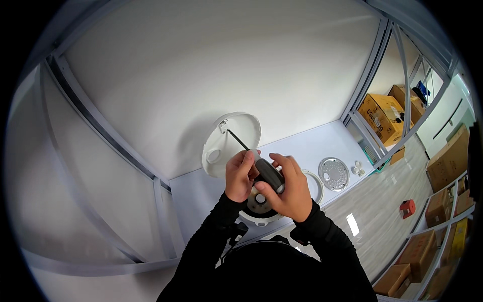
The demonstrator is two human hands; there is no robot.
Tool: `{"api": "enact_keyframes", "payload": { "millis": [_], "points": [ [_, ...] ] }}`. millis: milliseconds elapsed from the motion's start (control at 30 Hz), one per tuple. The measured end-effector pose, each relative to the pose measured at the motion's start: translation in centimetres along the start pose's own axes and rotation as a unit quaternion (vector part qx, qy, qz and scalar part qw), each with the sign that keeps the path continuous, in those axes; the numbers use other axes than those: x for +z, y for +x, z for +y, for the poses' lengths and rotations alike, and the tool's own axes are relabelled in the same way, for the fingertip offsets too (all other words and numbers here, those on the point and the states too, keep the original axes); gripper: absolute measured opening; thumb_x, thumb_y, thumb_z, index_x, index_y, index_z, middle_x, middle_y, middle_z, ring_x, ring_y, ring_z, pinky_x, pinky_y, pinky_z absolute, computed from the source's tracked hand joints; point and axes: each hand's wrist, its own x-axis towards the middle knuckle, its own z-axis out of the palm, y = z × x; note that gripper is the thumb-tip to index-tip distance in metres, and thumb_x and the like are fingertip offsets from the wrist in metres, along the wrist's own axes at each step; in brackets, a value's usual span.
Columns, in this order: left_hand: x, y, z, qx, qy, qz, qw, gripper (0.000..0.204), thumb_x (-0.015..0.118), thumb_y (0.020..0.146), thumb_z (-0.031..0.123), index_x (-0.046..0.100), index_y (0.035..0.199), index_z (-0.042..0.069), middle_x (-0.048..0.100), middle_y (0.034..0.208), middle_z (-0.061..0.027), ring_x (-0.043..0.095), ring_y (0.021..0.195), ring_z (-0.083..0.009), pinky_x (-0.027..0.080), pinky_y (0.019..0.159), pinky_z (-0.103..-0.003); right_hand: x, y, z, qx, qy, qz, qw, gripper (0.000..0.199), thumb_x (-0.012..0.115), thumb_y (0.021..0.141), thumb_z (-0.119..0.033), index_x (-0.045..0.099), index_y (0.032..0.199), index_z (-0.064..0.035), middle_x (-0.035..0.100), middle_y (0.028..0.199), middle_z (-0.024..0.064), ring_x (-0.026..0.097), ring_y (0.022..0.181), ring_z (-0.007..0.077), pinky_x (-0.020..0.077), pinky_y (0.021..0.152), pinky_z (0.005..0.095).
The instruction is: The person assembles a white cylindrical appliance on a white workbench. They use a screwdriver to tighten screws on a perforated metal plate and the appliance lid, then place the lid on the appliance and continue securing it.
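Between my hands is a screwdriver (269, 174) with a dark grey handle and a long dark shaft. My right hand (294, 195) closes around the handle from the right. The fingers of my left hand (238, 177) pinch it where the shaft meets the handle. Its tip points up and left, at or close to a small bracket on the white round lid (237, 143), which stands tilted up; contact cannot be made out. Under my hands sits the white round body (259, 220) of an appliance resembling a rice cooker, partly hidden, its dark inside showing.
A perforated metal disc (334, 174) and several small white parts (357, 168) lie on the white table (302, 146) at the right. Beyond are cardboard boxes (385, 118), a red object (407, 208) on the floor, and shelves with cartons (418, 254). Metal frame posts (370, 70) border the table.
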Motion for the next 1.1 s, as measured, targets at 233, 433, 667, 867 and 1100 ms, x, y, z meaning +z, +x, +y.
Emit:
{"api": "enact_keyframes", "payload": {
  "millis": [233, 433, 667, 867, 1100],
  "points": [
    [0.3, 0.0, 0.6, -0.010, -0.024, -0.027, 0.999, 0.034, 0.062, 0.105, 0.028, 0.067, 0.117, -0.004, 0.040, 0.067, 0.0074, 0.034, 0.057, -0.0040, 0.029, 0.055, -0.023, 0.3, -0.2, 0.7, -0.012, 0.017, 0.010, 1.000, 0.046, 0.076, 0.082, -0.006, 0.059, 0.124, 0.0005, 0.066, 0.102, 0.0199, 0.068, 0.086, 0.0354, 0.0551, 0.076, 0.0397],
    [-1.4, 0.6, -1.3, 0.000, -0.015, -0.019, 1.000, 0.032, 0.060, 0.106, 0.027, 0.067, 0.116, -0.002, 0.040, 0.068, 0.0072, 0.034, 0.057, -0.0055, 0.028, 0.054, -0.025, 0.0, 0.3, 0.3, 0.007, 0.027, -0.028, 0.999, 0.043, 0.075, 0.082, -0.005, 0.061, 0.122, 0.0002, 0.067, 0.099, 0.0182, 0.069, 0.084, 0.0357, 0.0553, 0.075, 0.0386],
    [0.7, -0.3, 1.0, -0.027, -0.020, -0.008, 0.999, 0.029, 0.057, 0.106, 0.030, 0.059, 0.087, 0.008, 0.039, 0.066, 0.0061, 0.034, 0.057, -0.0068, 0.029, 0.055, -0.027, 0.2, -0.1, 0.7, 0.018, 0.028, -0.001, 0.999, 0.045, 0.072, 0.079, -0.005, 0.063, 0.122, -0.0013, 0.064, 0.098, 0.0172, 0.068, 0.084, 0.0373, 0.0564, 0.073, 0.0397],
    [-1.0, 0.7, -0.7, 0.000, -0.047, -0.047, 0.998, 0.031, 0.058, 0.106, 0.031, 0.054, 0.083, 0.010, 0.037, 0.066, 0.0054, 0.032, 0.057, -0.0075, 0.030, 0.056, -0.026, 0.0, 0.3, 1.5, -0.090, -0.005, 0.024, 0.996, 0.045, 0.074, 0.080, -0.006, 0.063, 0.123, -0.0010, 0.063, 0.108, 0.0195, 0.068, 0.085, 0.0355, 0.0556, 0.074, 0.0393],
    [0.4, 0.3, 0.1, -0.004, -0.036, -0.032, 0.999, 0.034, 0.056, 0.107, 0.030, 0.068, 0.110, -0.002, 0.040, 0.070, 0.0051, 0.038, 0.061, -0.0081, 0.032, 0.059, -0.025, -1.2, 0.4, 0.1, 0.169, 0.071, -0.071, 0.981, 0.041, 0.075, 0.088, -0.012, 0.061, 0.125, 0.0002, 0.065, 0.111, 0.0217, 0.069, 0.092, 0.0389, 0.0561, 0.076, 0.0419]
  ]
}}
